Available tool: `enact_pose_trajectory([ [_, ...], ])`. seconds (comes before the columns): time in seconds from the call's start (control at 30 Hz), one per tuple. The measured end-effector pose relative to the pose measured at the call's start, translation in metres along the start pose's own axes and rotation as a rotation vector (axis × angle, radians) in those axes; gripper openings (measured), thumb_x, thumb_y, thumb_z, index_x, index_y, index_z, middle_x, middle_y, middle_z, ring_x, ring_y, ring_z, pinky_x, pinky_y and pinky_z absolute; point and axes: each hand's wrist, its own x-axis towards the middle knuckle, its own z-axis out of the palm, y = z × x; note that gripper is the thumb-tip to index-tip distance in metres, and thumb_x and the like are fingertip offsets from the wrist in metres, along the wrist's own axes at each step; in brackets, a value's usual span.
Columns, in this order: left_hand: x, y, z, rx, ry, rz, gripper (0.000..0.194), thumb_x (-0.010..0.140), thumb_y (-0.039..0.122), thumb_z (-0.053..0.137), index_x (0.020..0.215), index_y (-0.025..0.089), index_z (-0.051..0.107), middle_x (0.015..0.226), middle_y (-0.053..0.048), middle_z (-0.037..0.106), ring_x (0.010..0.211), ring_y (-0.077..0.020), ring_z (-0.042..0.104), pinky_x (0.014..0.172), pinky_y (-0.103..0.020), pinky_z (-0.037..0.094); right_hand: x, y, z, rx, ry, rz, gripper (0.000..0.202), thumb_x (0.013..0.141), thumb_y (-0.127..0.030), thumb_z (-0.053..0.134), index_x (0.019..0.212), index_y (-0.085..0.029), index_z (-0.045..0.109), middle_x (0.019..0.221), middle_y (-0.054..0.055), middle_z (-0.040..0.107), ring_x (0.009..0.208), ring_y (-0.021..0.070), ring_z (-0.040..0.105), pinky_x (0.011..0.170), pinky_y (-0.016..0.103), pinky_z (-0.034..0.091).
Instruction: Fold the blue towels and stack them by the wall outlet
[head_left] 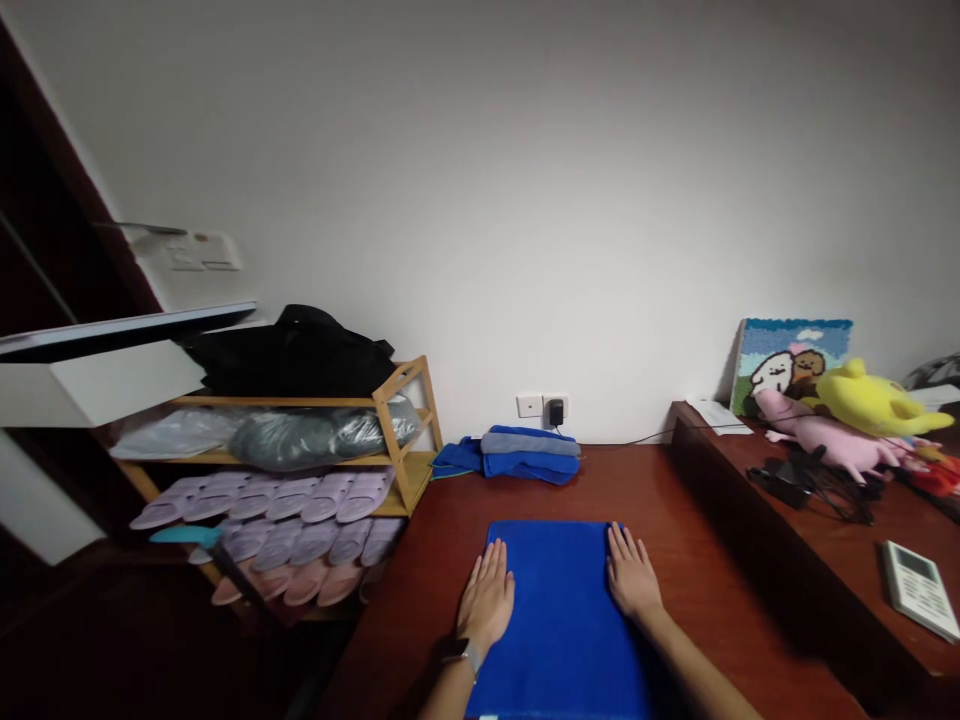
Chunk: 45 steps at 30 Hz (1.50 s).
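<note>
A blue towel [559, 610] lies spread flat on the reddish-brown wooden table [420, 620], its near end running to the bottom of the view. My left hand [487, 597] rests flat along the towel's left edge, fingers stretched out, with a watch on the wrist. On the opposite edge, near the far right corner, my right hand [632, 572] presses flat with its fingers extended. Neither hand grips anything. Behind the towel, against the wall, sit folded blue and grey cloths [531, 458].
Left of the table stands a wooden rack [405, 470] with several slippers [300, 497] and a black bag [296, 355]. On the raised surface at right are plush toys [832, 440], a dog picture [795, 360] and a white device with a screen [921, 588]. A black plug [556, 411] sits in the wall socket.
</note>
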Motion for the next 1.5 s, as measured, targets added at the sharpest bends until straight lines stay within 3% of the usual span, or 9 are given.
enact_pose_trajectory([
  [0.23, 0.000, 0.004, -0.008, 0.002, -0.026, -0.011, 0.064, 0.101, 0.030, 0.023, 0.161, 0.008, 0.025, 0.169, -0.009, 0.021, 0.156, -0.0195, 0.019, 0.128, -0.040, 0.017, -0.045, 0.001, 0.013, -0.002, -0.005, 0.051, 0.068, 0.101, -0.043, 0.015, 0.162, -0.016, 0.019, 0.170, 0.001, 0.016, 0.157, 0.0223, 0.013, 0.128, 0.044, 0.009],
  [0.43, 0.003, 0.006, -0.013, 0.001, -0.061, -0.017, 0.065, 0.100, 0.031, 0.023, 0.161, 0.008, 0.024, 0.168, -0.009, 0.022, 0.156, -0.0207, 0.019, 0.128, -0.041, 0.018, -0.043, 0.001, 0.010, 0.030, -0.033, 0.084, 0.068, 0.101, -0.044, 0.013, 0.162, -0.014, 0.018, 0.170, 0.002, 0.017, 0.157, 0.0215, 0.012, 0.128, 0.043, 0.009],
  [0.7, 0.010, 0.017, -0.042, 0.065, -0.142, -0.047, 0.065, 0.098, 0.027, 0.023, 0.159, 0.003, 0.027, 0.167, -0.012, 0.023, 0.156, -0.0212, 0.021, 0.129, -0.042, 0.016, -0.034, 0.002, 0.005, 0.079, -0.054, 0.043, 0.069, 0.101, -0.044, 0.011, 0.162, -0.013, 0.016, 0.170, 0.002, 0.014, 0.158, 0.0195, 0.010, 0.128, 0.040, 0.007],
  [0.8, 0.005, 0.047, -0.043, 0.028, -0.077, 0.041, 0.065, 0.098, 0.024, 0.025, 0.159, 0.004, 0.027, 0.168, -0.011, 0.022, 0.156, -0.0212, 0.018, 0.129, -0.041, 0.014, -0.032, 0.004, 0.010, 0.072, -0.047, 0.038, 0.070, 0.100, -0.045, 0.010, 0.162, -0.012, 0.014, 0.170, 0.002, 0.012, 0.158, 0.0195, 0.009, 0.128, 0.040, 0.007],
  [0.97, -0.013, 0.138, -0.013, -0.189, -0.046, 0.379, 0.063, 0.102, 0.033, 0.023, 0.163, 0.017, 0.020, 0.170, -0.003, 0.020, 0.157, -0.0185, 0.014, 0.130, -0.040, 0.016, -0.033, 0.006, 0.014, 0.040, -0.056, 0.024, 0.069, 0.100, -0.043, 0.011, 0.162, -0.012, 0.014, 0.170, 0.002, 0.012, 0.158, 0.0203, 0.008, 0.128, 0.040, 0.007],
  [1.1, -0.018, 0.172, 0.007, -0.277, -0.087, 0.309, 0.063, 0.105, 0.037, 0.013, 0.162, 0.013, 0.024, 0.168, -0.007, 0.025, 0.157, -0.0190, 0.016, 0.130, -0.041, 0.016, -0.034, 0.007, 0.014, 0.027, -0.047, 0.022, 0.069, 0.100, -0.043, 0.012, 0.162, -0.012, 0.017, 0.170, 0.002, 0.014, 0.158, 0.0212, 0.009, 0.128, 0.041, 0.008],
  [1.2, -0.015, 0.145, 0.006, -0.224, -0.088, 0.225, 0.062, 0.104, 0.035, 0.015, 0.162, 0.015, 0.022, 0.168, -0.006, 0.024, 0.157, -0.0200, 0.016, 0.130, -0.044, 0.018, -0.034, 0.007, 0.015, 0.027, -0.039, 0.028, 0.069, 0.100, -0.044, 0.011, 0.162, -0.012, 0.016, 0.170, 0.002, 0.015, 0.158, 0.0209, 0.010, 0.128, 0.043, 0.009],
  [1.4, -0.025, 0.034, -0.019, -0.022, -0.113, -0.004, 0.063, 0.100, 0.027, 0.022, 0.161, 0.010, 0.024, 0.168, -0.007, 0.021, 0.156, -0.0203, 0.018, 0.129, -0.043, 0.019, -0.034, 0.003, 0.015, 0.021, -0.014, 0.036, 0.069, 0.100, -0.044, 0.014, 0.162, -0.012, 0.019, 0.170, 0.004, 0.017, 0.158, 0.0214, 0.011, 0.128, 0.044, 0.005],
  [1.5, -0.032, 0.003, -0.023, 0.011, -0.108, -0.013, 0.062, 0.100, 0.027, 0.022, 0.161, 0.013, 0.025, 0.168, -0.005, 0.021, 0.156, -0.0183, 0.019, 0.129, -0.040, 0.018, -0.030, 0.000, 0.012, -0.002, -0.033, 0.033, 0.069, 0.100, -0.042, 0.014, 0.162, -0.011, 0.019, 0.170, 0.005, 0.017, 0.158, 0.0209, 0.011, 0.128, 0.043, 0.005],
])
